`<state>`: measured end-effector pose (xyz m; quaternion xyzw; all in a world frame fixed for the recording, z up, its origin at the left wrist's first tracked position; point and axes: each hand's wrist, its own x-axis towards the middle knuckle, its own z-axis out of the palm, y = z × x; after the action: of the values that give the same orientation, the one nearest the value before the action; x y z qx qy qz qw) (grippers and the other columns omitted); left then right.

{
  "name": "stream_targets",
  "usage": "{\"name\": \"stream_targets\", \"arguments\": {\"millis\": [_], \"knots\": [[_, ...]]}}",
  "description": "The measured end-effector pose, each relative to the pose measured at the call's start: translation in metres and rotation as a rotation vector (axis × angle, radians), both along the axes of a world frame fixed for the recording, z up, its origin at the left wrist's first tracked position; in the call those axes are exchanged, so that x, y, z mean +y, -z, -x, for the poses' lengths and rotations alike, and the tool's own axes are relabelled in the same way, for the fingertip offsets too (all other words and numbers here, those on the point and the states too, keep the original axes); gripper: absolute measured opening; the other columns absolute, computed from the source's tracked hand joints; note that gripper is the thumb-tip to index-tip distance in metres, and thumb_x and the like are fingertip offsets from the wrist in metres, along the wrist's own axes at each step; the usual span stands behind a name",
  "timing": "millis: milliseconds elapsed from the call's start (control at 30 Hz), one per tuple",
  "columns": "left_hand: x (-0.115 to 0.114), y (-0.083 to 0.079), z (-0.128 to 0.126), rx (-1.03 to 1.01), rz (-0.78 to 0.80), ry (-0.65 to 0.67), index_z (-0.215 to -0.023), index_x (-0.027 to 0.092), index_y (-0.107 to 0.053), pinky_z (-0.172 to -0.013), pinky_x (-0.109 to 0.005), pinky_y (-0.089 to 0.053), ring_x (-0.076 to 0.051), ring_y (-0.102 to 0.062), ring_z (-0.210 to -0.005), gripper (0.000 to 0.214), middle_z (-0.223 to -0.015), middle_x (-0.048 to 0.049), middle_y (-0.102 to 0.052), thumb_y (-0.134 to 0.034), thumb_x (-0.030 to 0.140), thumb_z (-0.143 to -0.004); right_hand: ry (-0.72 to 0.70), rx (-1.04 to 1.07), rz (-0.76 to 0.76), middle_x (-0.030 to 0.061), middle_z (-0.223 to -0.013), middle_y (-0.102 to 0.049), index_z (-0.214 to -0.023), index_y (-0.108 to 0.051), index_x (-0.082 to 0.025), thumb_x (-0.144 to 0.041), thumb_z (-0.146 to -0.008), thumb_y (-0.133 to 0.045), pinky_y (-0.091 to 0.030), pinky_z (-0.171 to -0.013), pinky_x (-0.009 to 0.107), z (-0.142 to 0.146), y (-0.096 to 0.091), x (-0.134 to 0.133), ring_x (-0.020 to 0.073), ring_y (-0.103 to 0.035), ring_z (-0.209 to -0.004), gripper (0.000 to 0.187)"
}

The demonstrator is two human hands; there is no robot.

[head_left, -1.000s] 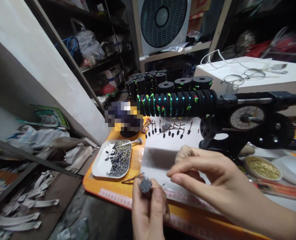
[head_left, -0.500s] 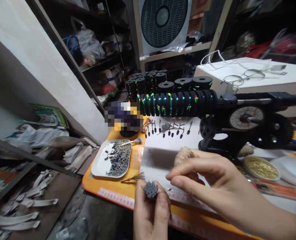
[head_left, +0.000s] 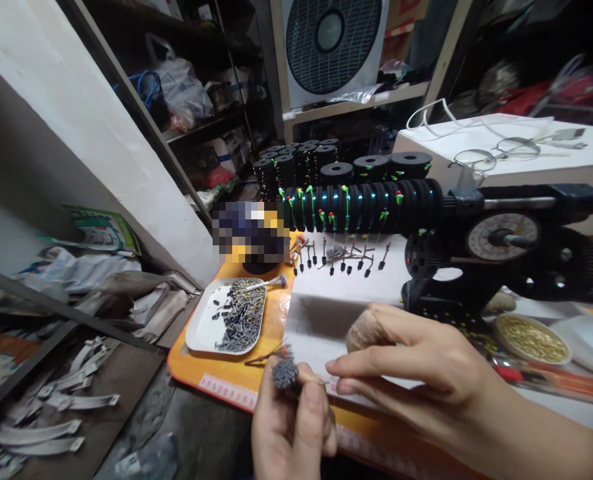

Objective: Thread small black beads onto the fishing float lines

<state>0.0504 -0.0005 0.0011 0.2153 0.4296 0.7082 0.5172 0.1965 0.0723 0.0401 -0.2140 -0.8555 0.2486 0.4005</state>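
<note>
In my left hand (head_left: 296, 420) is a tight bundle of thin grey strands (head_left: 285, 375), held upright with its dotted ends facing me. The left thumb and forefinger pinch together beside it, with a small thin tip showing between them. My right hand (head_left: 416, 367) is just right of these fingertips, its thumb and a finger nearly closed in a pinch; what they hold, if anything, is too small to make out. Beige wrapping (head_left: 366, 330) covers one right finger. Left of the hands, a white tray (head_left: 201, 327) holds many small grey, black and yellow pieces.
A black machine with a dial (head_left: 502, 237) carries a row of black spools (head_left: 361, 205); small black pieces (head_left: 349, 269) hang below on threads. More spools (head_left: 336, 172) stand behind. A bowl of golden bits (head_left: 532, 339) is at right. Eyeglasses (head_left: 519, 148) rest on a white box.
My left hand has tilted the bundle left and raised its thumb and forefinger tips toward my right hand. My right fingers have come slightly left and down, nearer to them. The view has shifted a little.
</note>
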Motion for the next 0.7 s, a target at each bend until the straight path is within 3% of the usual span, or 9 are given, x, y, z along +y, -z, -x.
{"name": "stream_targets", "arguments": {"millis": [167, 300, 500, 600, 700], "knots": [[0.002, -0.003, 0.0, 0.268, 0.063, -0.104, -0.064, 0.019, -0.068, -0.041, -0.012, -0.035, -0.005, -0.039, -0.044, 0.04, -0.053, 0.0043, -0.054, -0.09, 0.052, -0.061, 0.063, -0.134, -0.313, 0.0083, -0.079, -0.065, -0.1, -0.074, -0.013, -0.019, -0.104, -0.047, -0.043, -0.055, 0.031, -0.002, 0.004, -0.006, 0.0176, -0.053, -0.066, 0.028], [0.002, -0.006, 0.005, 0.426, 0.111, -0.097, -0.058, 0.019, -0.069, -0.045, -0.017, -0.039, -0.009, -0.044, -0.047, 0.043, -0.051, 0.0023, -0.056, -0.088, 0.057, -0.059, 0.042, -0.243, -0.503, 0.0074, -0.07, -0.066, -0.078, -0.071, -0.014, -0.008, -0.1, -0.045, -0.039, -0.047, 0.036, -0.005, -0.005, -0.013, 0.0189, -0.05, -0.058, 0.034], [0.002, 0.002, 0.016, 0.471, 0.06, -0.061, -0.06, 0.021, -0.076, -0.044, -0.021, -0.035, -0.011, -0.041, -0.047, 0.032, -0.05, 0.0016, -0.056, -0.088, 0.05, -0.063, 0.061, -0.268, -0.376, 0.007, -0.08, -0.067, -0.11, -0.066, -0.013, -0.02, -0.105, -0.041, -0.045, -0.05, 0.032, -0.004, -0.015, -0.013, 0.0185, -0.059, -0.067, 0.026], [0.001, 0.007, 0.019, 0.382, 0.007, -0.06, -0.069, 0.02, -0.074, -0.046, -0.022, -0.036, -0.012, -0.043, -0.049, 0.03, -0.055, 0.0017, -0.053, -0.084, 0.048, -0.072, 0.081, -0.257, -0.298, 0.0034, -0.071, -0.061, -0.099, -0.067, -0.016, -0.024, -0.106, -0.04, -0.039, -0.045, 0.03, 0.001, -0.013, -0.014, 0.0161, -0.054, -0.058, 0.03], [-0.003, 0.013, 0.02, 0.271, -0.096, -0.049, -0.073, 0.02, -0.071, -0.05, -0.023, -0.04, -0.014, -0.048, -0.054, 0.024, -0.056, 0.0017, -0.051, -0.079, 0.042, -0.08, 0.084, -0.263, -0.343, 0.0029, -0.067, -0.059, -0.089, -0.068, -0.016, -0.021, -0.106, -0.041, -0.035, -0.043, 0.03, 0.006, -0.009, -0.015, 0.0154, -0.049, -0.053, 0.033]]}}
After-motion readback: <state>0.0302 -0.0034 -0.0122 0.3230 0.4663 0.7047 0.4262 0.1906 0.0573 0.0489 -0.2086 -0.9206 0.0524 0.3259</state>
